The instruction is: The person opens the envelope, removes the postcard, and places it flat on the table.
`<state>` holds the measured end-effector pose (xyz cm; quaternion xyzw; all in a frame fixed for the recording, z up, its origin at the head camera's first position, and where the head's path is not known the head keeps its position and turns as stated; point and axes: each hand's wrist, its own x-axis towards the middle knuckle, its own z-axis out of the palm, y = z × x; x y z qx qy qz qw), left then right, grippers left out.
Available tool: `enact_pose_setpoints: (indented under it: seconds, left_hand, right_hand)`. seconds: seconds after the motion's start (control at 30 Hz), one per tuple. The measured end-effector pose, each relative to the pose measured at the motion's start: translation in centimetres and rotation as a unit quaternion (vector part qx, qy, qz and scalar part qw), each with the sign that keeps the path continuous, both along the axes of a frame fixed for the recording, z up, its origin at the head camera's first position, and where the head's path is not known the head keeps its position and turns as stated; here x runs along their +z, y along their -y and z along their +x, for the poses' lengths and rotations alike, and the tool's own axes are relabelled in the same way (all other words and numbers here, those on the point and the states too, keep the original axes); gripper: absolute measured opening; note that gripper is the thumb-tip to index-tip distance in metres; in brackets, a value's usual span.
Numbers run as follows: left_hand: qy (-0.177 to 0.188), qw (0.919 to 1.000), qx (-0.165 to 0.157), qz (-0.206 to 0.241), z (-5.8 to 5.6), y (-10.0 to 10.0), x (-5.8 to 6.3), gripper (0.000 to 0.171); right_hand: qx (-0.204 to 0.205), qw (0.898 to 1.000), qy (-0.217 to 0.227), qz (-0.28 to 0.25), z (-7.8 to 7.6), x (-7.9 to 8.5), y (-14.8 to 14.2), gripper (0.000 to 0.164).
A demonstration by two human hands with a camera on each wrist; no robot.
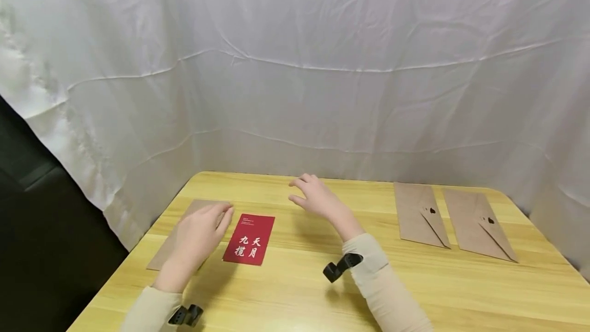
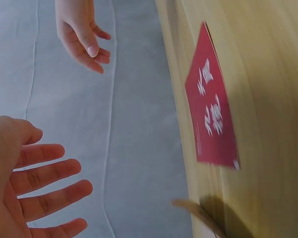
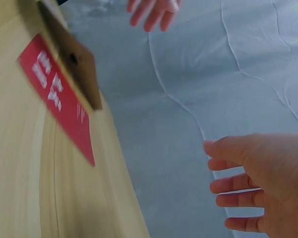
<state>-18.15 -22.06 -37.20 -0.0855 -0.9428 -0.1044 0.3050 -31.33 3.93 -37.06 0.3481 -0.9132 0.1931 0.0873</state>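
Observation:
A red card [image 1: 251, 227] with white characters lies flat in the left half of the wooden table. Left of it is a brown kraft envelope [image 1: 165, 254], partly covered by my left hand [image 1: 199, 232] in the head view. In the right wrist view this envelope [image 3: 82, 62] stands up off the tabletop at an angle. My left hand hovers above it, fingers spread and holding nothing, as the left wrist view shows. Over the table to the right of the card, my right hand [image 1: 319, 199] is raised with loosely bent fingers and nothing in it.
Two more brown envelopes, one [image 1: 412, 214] beside the other [image 1: 475, 224], lie at the table's right side, each with a dark mark near its flap. A pale curtain [image 1: 295, 106] hangs behind the table [image 1: 286, 296]. Something black [image 1: 37, 219] stands at the left.

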Motion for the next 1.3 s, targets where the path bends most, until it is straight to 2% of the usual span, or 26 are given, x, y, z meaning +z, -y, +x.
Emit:
enact_pose_setpoints:
  seconds: [0.27,0.47,0.6,0.87,1.03,1.2,1.3]
  left_hand:
    - [0.001,0.9983,-0.048,-0.033,-1.6,-3.6,0.3,0.023]
    - [-0.042,0.9917,-0.096,-0.075,-2.5,-6.2,0.1,0.020]
    - [-0.048,0.9880,-0.113,-0.094,-2.8,-7.7,-0.1,0.024]
    - [-0.002,0.9839,-0.142,-0.109,-3.3,-10.4,0.8,0.029]
    - [0.027,0.9814,-0.149,-0.118,-4.2,-12.0,0.6,0.031]
    - [0.042,0.9764,-0.171,-0.125,-5.2,-13.5,0.4,0.033]
    - [0.044,0.9721,-0.189,-0.132,-5.7,-14.4,0.3,0.035]
  right_hand:
    - [-0.003,0.998,-0.057,0.028,0.7,-0.6,-5.1,0.036]
    - [-0.018,0.996,-0.070,0.059,1.6,-1.5,-8.4,0.037]
    - [-0.015,0.994,-0.081,0.067,2.0,-2.0,-10.2,0.037]
    - [-0.013,0.992,-0.104,0.066,2.8,-2.6,-13.7,0.036]
    - [-0.014,0.990,-0.124,0.059,3.4,-2.5,-16.1,0.036]
    - [-0.034,0.991,-0.120,0.053,4.2,-2.4,-18.6,0.036]
    - [-0.045,0.989,-0.133,0.045,4.6,-2.5,-20.0,0.038]
